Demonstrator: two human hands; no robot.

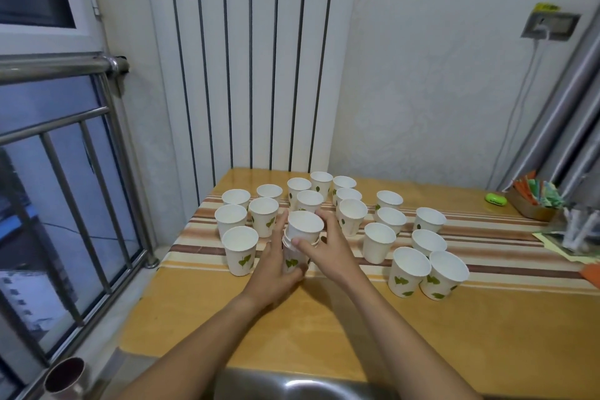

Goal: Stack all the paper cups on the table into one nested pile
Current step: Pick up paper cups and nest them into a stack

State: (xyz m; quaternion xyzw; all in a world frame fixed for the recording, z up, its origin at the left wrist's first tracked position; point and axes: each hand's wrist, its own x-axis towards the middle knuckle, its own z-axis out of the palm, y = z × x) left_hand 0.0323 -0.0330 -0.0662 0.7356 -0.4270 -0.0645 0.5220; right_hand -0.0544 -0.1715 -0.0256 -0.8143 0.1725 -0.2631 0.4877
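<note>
White radiator panels (pixel 250 55) back a wooden table (pixel 357 328) with a striped runner (pixel 487 237). Loose paper cups (pixel 412 269) stand across it. At near centre, the left hand (pixel 276 265) grips the nested pile (pixel 293 258) while the right hand (pixel 324 245) pinches the top cup (pixel 305 226), seated in it.

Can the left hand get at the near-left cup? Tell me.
Probably yes. The left hand holds the cup pile, and the near-left cup stands upright just beside it with nothing between; but that hand's grip is busy now.
</note>
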